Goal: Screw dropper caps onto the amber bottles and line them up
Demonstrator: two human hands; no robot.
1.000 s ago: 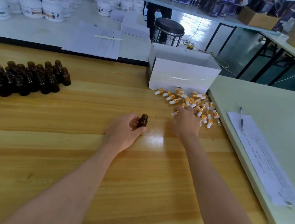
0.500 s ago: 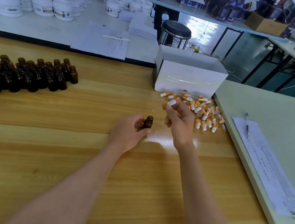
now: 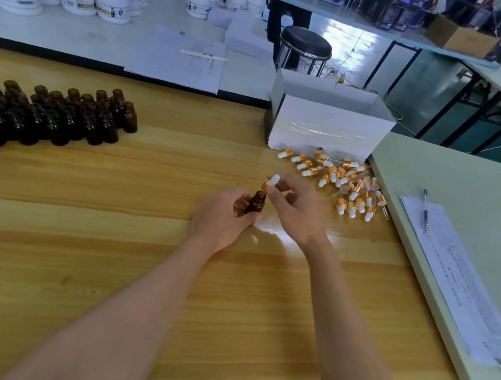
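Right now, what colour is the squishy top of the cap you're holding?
White bulb on the dropper cap, gold collar below; head view shows it.

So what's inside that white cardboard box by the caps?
Only bare white inner walls show in the open white cardboard box. Its front wall hides the bottom, so contents cannot be seen.

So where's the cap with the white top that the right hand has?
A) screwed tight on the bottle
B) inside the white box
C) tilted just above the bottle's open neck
C: the right hand pinches the dropper cap tilted above the open neck of the amber bottle the left hand holds.
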